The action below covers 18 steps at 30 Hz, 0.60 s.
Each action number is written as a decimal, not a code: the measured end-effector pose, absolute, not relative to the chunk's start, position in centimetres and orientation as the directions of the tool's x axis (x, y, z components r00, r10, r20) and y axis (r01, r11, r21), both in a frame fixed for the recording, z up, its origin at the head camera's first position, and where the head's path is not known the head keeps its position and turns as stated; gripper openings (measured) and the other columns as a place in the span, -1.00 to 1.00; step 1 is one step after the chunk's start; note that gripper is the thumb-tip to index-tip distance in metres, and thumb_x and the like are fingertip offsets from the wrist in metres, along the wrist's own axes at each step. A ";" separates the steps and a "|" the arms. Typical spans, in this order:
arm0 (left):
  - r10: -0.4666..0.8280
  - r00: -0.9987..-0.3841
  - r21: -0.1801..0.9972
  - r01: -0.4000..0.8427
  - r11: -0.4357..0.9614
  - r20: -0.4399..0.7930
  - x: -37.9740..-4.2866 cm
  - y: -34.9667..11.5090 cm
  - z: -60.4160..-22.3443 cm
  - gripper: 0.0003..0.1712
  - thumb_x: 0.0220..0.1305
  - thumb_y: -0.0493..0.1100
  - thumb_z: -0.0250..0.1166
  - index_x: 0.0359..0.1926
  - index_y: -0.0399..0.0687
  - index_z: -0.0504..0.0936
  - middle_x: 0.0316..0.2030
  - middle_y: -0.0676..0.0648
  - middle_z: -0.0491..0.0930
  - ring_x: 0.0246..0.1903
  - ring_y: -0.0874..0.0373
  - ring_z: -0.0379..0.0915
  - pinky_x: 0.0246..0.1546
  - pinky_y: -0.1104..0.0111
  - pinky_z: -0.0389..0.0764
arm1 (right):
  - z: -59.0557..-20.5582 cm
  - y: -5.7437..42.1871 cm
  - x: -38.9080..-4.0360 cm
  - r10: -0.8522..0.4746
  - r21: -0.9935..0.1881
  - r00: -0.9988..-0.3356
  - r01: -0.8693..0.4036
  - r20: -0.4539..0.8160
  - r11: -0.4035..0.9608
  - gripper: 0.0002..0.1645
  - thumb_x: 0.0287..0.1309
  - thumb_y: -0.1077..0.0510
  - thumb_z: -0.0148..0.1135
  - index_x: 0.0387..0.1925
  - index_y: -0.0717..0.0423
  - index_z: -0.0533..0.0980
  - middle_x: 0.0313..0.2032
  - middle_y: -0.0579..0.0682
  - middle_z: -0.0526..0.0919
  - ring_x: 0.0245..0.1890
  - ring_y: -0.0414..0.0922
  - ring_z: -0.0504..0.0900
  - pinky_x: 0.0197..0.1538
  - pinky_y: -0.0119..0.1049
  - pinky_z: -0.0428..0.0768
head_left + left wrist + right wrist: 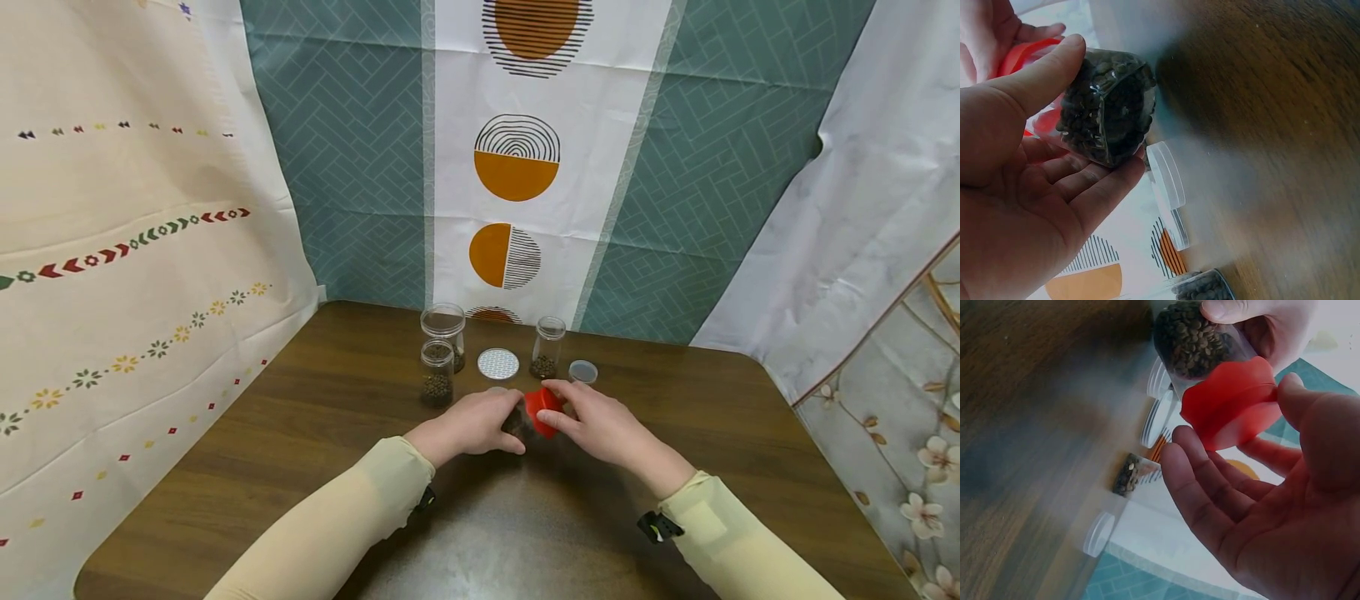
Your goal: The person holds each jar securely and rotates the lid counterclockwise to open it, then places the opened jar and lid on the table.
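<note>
My left hand (pixel 480 421) holds a clear jar (pixel 1110 109) of dark dried beans or seeds, its thumb on one side and fingers under the other. In the head view that hand covers most of the jar. A red cup-like piece with a scalloped rim (pixel 1232 400) meets the jar's mouth end. The thumb and fingers of my right hand (pixel 600 425) grip this red piece from the right. The jar leans toward the right hand, its base just above the table. Whether the red piece is seated on the mouth cannot be told.
Behind the left hand stands a part-filled jar (pixel 437 387), with another jar topped by a wide clear lid (pixel 442 321) behind it. A patterned round lid (pixel 498 364), a third jar (pixel 549 346) and a small clear lid (pixel 582 372) are farther right on the wooden table (pixel 360 375).
</note>
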<state>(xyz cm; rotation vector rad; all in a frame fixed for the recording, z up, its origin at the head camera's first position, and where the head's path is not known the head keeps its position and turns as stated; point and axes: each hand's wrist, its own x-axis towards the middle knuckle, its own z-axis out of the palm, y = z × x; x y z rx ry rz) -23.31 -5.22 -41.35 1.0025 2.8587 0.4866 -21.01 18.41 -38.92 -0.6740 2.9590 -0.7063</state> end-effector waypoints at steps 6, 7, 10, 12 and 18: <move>0.617 -0.786 0.323 0.595 0.736 0.040 -23.3 -5.2 -41.4 -0.27 0.31 0.10 0.66 0.29 -0.15 0.57 0.02 -0.05 0.67 0.05 0.06 0.59 0.10 0.16 0.64 | -38.8 18.6 -20.9 -0.459 -0.442 -0.882 -0.457 0.110 0.772 -0.26 0.49 -0.09 0.46 0.54 0.06 0.48 0.14 0.05 0.67 -0.03 0.05 0.70 0.00 0.02 0.70; 0.617 -0.786 0.324 0.595 0.735 0.041 -23.3 -5.2 -41.4 -0.28 0.31 0.10 0.66 0.29 -0.15 0.57 0.02 -0.05 0.67 0.05 0.05 0.59 0.10 0.15 0.64 | -38.8 18.7 -20.8 -0.468 -0.441 -0.876 -0.468 0.117 0.766 -0.25 0.49 -0.09 0.46 0.55 0.05 0.48 0.14 0.05 0.67 -0.06 0.03 0.68 -0.01 0.00 0.69; 0.619 -0.784 0.325 0.596 0.734 0.040 -23.3 -5.3 -41.4 -0.26 0.31 0.09 0.66 0.31 -0.16 0.57 0.05 -0.06 0.68 0.08 0.05 0.60 0.12 0.15 0.65 | -38.9 19.0 -20.8 -0.498 -0.437 -0.856 -0.503 0.137 0.746 -0.26 0.49 -0.06 0.46 0.56 0.03 0.47 0.18 0.05 0.65 -0.07 -0.03 0.66 -0.01 -0.02 0.67; 0.621 -0.783 0.325 0.598 0.733 0.041 -23.3 -5.3 -41.4 -0.26 0.30 0.09 0.67 0.31 -0.16 0.57 0.05 -0.06 0.68 0.08 0.05 0.61 0.12 0.15 0.65 | -39.0 19.1 -20.7 -0.516 -0.438 -0.843 -0.525 0.150 0.730 -0.26 0.49 -0.03 0.47 0.57 0.01 0.46 0.20 0.05 0.64 -0.06 -0.05 0.67 0.01 -0.01 0.68; 0.627 -0.778 0.322 0.606 0.727 0.047 -23.2 -5.3 -41.3 -0.26 0.29 0.07 0.68 0.30 -0.18 0.58 0.04 -0.07 0.69 0.07 0.04 0.61 0.10 0.15 0.65 | -39.1 19.5 -20.6 -0.557 -0.454 -0.812 -0.568 0.174 0.686 -0.21 0.46 0.09 0.49 0.60 0.00 0.41 0.28 0.06 0.61 0.08 -0.02 0.72 0.12 0.05 0.71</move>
